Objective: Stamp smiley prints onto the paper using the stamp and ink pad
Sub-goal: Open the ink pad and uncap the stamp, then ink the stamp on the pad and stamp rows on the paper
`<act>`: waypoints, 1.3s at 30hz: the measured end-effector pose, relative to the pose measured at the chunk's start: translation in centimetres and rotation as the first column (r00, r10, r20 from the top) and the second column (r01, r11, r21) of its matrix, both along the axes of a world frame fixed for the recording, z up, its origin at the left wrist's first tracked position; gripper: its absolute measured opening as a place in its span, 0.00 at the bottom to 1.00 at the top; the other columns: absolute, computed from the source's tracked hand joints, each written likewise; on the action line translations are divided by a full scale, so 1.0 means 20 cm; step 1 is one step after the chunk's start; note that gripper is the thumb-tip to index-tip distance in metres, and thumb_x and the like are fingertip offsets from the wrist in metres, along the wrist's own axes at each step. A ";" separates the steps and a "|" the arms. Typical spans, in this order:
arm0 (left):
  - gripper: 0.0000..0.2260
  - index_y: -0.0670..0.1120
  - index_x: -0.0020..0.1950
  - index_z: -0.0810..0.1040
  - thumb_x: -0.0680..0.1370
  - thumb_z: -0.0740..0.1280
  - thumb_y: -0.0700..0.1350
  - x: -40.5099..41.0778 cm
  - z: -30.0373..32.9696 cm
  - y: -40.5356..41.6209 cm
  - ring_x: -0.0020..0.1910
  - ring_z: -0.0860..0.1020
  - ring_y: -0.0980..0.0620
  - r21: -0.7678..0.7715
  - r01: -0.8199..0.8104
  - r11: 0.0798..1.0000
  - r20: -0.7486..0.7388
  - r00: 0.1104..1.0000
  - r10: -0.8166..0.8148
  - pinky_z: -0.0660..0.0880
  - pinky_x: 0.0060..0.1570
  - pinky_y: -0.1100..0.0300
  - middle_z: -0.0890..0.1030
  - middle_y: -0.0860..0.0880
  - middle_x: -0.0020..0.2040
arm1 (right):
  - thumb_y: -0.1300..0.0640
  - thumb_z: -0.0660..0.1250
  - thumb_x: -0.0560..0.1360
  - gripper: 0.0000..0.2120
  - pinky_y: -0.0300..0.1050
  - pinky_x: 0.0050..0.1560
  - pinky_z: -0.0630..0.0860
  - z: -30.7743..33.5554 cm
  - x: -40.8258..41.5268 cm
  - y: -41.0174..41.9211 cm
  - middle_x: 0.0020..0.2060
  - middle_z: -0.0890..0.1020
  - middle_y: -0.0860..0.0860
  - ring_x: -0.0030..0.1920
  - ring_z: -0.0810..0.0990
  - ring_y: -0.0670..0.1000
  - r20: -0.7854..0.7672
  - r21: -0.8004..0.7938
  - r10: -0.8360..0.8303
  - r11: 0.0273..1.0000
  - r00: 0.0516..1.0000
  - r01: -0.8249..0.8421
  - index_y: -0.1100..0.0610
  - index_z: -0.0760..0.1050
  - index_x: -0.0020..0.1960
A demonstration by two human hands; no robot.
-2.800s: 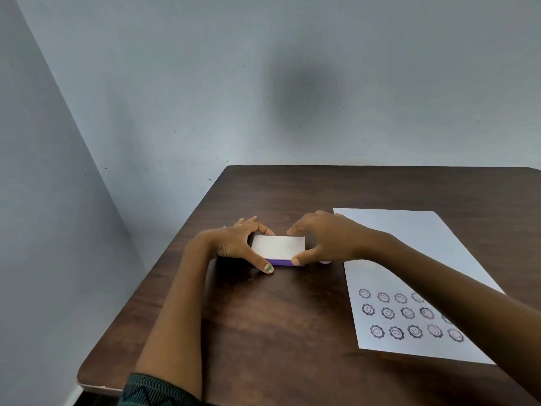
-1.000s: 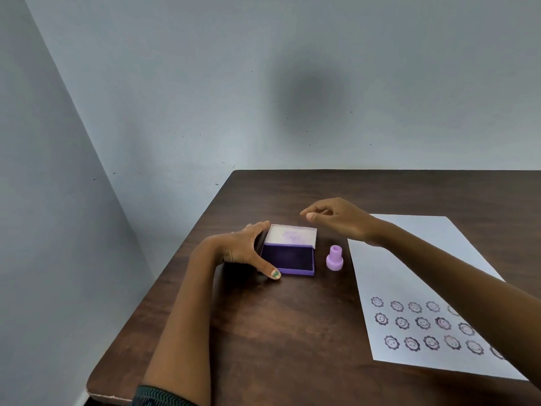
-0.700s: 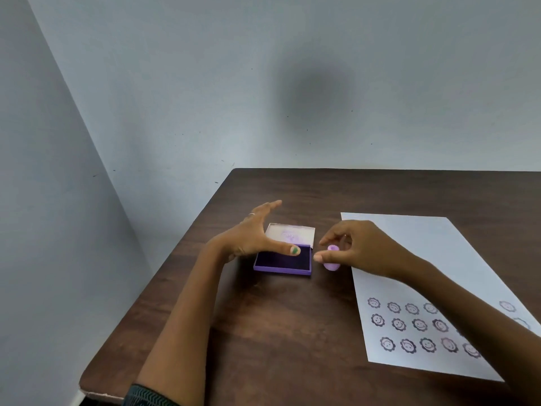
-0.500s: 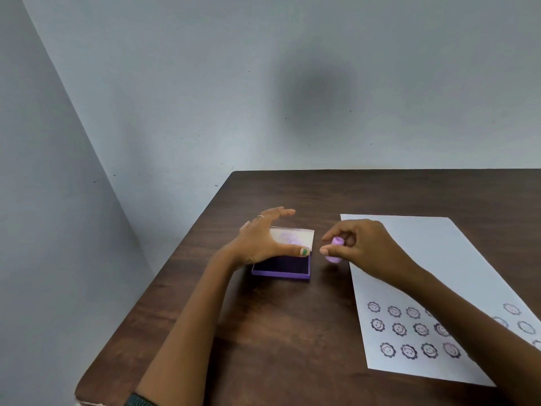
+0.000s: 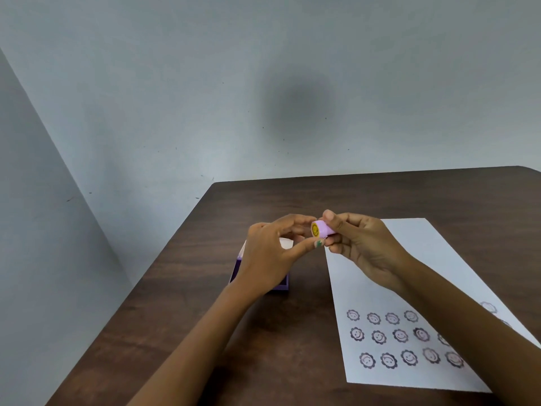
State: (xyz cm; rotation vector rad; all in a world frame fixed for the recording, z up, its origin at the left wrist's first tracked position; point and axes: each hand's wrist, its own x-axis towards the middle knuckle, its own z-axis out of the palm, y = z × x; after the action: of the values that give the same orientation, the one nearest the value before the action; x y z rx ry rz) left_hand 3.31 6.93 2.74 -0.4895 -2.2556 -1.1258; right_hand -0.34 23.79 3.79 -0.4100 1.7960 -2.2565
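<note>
Dark wooden table (image 5: 187,332): both hands pinch the lilac smiley stamp (image 5: 321,229) aloft, right hand (image 5: 361,250) gripping its body, left hand (image 5: 270,256) fingertips at its face. Beneath the left hand the open purple ink pad (image 5: 283,284) is mostly hidden; the right forearm covers some prints on the paper (image 5: 409,259).

Count: one stamp (image 5: 322,229), one ink pad (image 5: 281,285), one paper (image 5: 409,288), one table (image 5: 234,347). Two hands. Prints partly hidden by the arm, at least fourteen visible.

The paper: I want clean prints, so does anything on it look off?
Yes. On the paper, the smiley prints vary: some dark, but several toward the right of the rows look faint or smudged, and the rows run slightly unevenly.
</note>
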 end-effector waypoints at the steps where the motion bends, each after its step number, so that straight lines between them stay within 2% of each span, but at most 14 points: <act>1: 0.13 0.47 0.54 0.82 0.70 0.74 0.48 0.00 0.00 0.01 0.42 0.83 0.56 0.043 0.003 0.999 0.000 1.000 -0.003 0.79 0.48 0.55 0.85 0.53 0.46 | 0.49 0.70 0.65 0.16 0.35 0.31 0.78 0.00 0.00 0.00 0.31 0.84 0.54 0.29 0.80 0.46 -0.008 -0.001 -0.009 1.000 1.000 0.009 0.62 0.81 0.44; 3: 0.12 0.47 0.53 0.82 0.71 0.74 0.48 0.00 0.01 0.01 0.43 0.82 0.55 0.067 0.003 0.998 -0.010 1.000 -0.002 0.79 0.47 0.58 0.85 0.53 0.47 | 0.48 0.70 0.64 0.16 0.36 0.30 0.78 0.00 0.01 0.00 0.32 0.83 0.55 0.29 0.80 0.47 -0.013 -0.005 -0.027 1.000 1.000 0.027 0.61 0.80 0.42; 7: 0.14 0.48 0.52 0.82 0.69 0.75 0.50 0.02 0.02 0.01 0.43 0.82 0.58 -0.002 -0.020 1.000 -0.038 0.999 0.020 0.78 0.47 0.63 0.85 0.54 0.47 | 0.47 0.70 0.63 0.15 0.35 0.29 0.78 0.00 0.02 -0.02 0.31 0.83 0.54 0.27 0.79 0.47 -0.016 -0.003 -0.056 0.998 0.998 0.056 0.59 0.80 0.39; 12: 0.12 0.49 0.52 0.83 0.70 0.73 0.50 0.05 0.02 0.05 0.42 0.82 0.58 0.000 -0.104 0.995 -0.023 0.994 0.104 0.77 0.52 0.47 0.85 0.55 0.45 | 0.46 0.69 0.67 0.15 0.36 0.26 0.76 0.00 0.04 -0.03 0.27 0.81 0.52 0.24 0.76 0.46 -0.110 0.048 -0.108 0.992 0.988 0.114 0.60 0.78 0.37; 15: 0.11 0.50 0.51 0.83 0.71 0.73 0.50 0.05 0.04 0.05 0.43 0.82 0.59 0.047 -0.109 0.993 0.005 0.994 0.109 0.76 0.54 0.47 0.85 0.55 0.45 | 0.52 0.68 0.71 0.13 0.36 0.26 0.75 0.01 0.04 -0.04 0.27 0.80 0.54 0.24 0.75 0.46 -0.196 0.045 -0.158 0.984 0.968 0.170 0.63 0.78 0.41; 18: 0.10 0.52 0.51 0.83 0.71 0.71 0.53 0.06 0.06 0.04 0.44 0.82 0.59 0.043 -0.114 0.993 0.019 0.993 0.113 0.76 0.55 0.48 0.85 0.56 0.46 | 0.55 0.68 0.71 0.12 0.37 0.29 0.77 0.01 0.05 -0.04 0.31 0.81 0.56 0.26 0.77 0.47 -0.264 0.036 -0.170 0.982 0.949 0.185 0.65 0.78 0.45; 19: 0.10 0.53 0.51 0.83 0.71 0.70 0.54 0.06 0.06 0.04 0.44 0.82 0.60 0.047 -0.108 0.993 0.016 0.994 0.108 0.76 0.55 0.51 0.85 0.57 0.45 | 0.56 0.68 0.71 0.12 0.37 0.30 0.78 0.02 0.05 -0.04 0.31 0.81 0.56 0.27 0.77 0.47 -0.280 0.032 -0.174 0.981 0.944 0.190 0.65 0.78 0.46; 23: 0.12 0.52 0.51 0.83 0.71 0.70 0.54 0.04 0.05 0.04 0.44 0.81 0.62 0.127 -0.077 0.989 -0.006 0.997 0.078 0.75 0.48 0.70 0.85 0.57 0.44 | 0.58 0.70 0.70 0.09 0.36 0.31 0.78 0.02 0.05 -0.04 0.34 0.82 0.55 0.29 0.80 0.46 -0.306 -0.006 -0.215 0.975 0.928 0.224 0.62 0.79 0.46; 25: 0.10 0.54 0.50 0.83 0.70 0.71 0.54 0.03 0.03 0.03 0.43 0.81 0.62 0.163 -0.103 0.981 0.011 0.995 0.103 0.73 0.47 0.72 0.84 0.59 0.43 | 0.58 0.71 0.69 0.09 0.34 0.32 0.78 0.01 0.04 -0.04 0.37 0.83 0.54 0.32 0.81 0.46 -0.299 -0.025 -0.277 0.959 0.913 0.282 0.62 0.80 0.48; 27: 0.09 0.58 0.49 0.82 0.70 0.71 0.55 0.02 0.02 0.00 0.42 0.81 0.62 0.094 -0.163 0.982 0.037 0.986 0.160 0.73 0.51 0.65 0.83 0.61 0.42 | 0.57 0.72 0.69 0.10 0.33 0.33 0.77 0.00 0.03 -0.04 0.39 0.84 0.53 0.36 0.82 0.47 -0.272 -0.030 -0.354 0.933 0.895 0.360 0.61 0.80 0.49; 29: 0.09 0.60 0.49 0.82 0.71 0.70 0.58 0.01 -0.01 -0.02 0.43 0.79 0.62 -0.093 -0.230 0.969 0.056 0.970 0.236 0.66 0.56 0.58 0.83 0.63 0.41 | 0.56 0.72 0.70 0.10 0.31 0.33 0.77 -0.01 0.01 -0.03 0.40 0.84 0.52 0.37 0.81 0.48 -0.236 -0.017 -0.429 0.899 0.872 0.437 0.60 0.80 0.48; 32: 0.12 0.62 0.51 0.80 0.71 0.66 0.63 0.01 -0.05 -0.01 0.46 0.74 0.63 -0.370 -0.253 0.894 0.053 0.955 0.292 0.52 0.50 0.62 0.81 0.65 0.46 | 0.57 0.72 0.70 0.09 0.31 0.33 0.76 -0.03 -0.02 -0.01 0.41 0.84 0.52 0.37 0.81 0.48 -0.166 0.016 -0.488 0.867 0.857 0.498 0.59 0.80 0.48; 35: 0.12 0.61 0.52 0.80 0.72 0.66 0.62 0.00 -0.07 -0.01 0.50 0.69 0.63 -0.486 -0.200 0.851 0.093 0.956 0.277 0.50 0.50 0.61 0.81 0.63 0.53 | 0.57 0.72 0.70 0.09 0.31 0.32 0.76 -0.03 -0.02 -0.02 0.39 0.83 0.51 0.36 0.81 0.47 -0.140 0.033 -0.488 0.867 0.862 0.497 0.60 0.80 0.48; 39: 0.15 0.60 0.55 0.79 0.72 0.64 0.64 -0.01 -0.10 -0.02 0.57 0.71 0.60 -0.546 -0.167 0.821 0.121 0.954 0.274 0.51 0.55 0.58 0.80 0.61 0.56 | 0.58 0.72 0.70 0.07 0.30 0.31 0.76 -0.03 -0.01 -0.02 0.36 0.83 0.49 0.35 0.80 0.46 -0.144 0.031 -0.461 0.882 0.876 0.470 0.58 0.80 0.46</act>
State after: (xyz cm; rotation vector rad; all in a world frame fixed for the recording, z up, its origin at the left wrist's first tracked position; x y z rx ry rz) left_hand 3.12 6.55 0.71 -0.3180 -2.7177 -0.4286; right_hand -0.60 23.35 3.17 -0.1195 2.2309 -2.5143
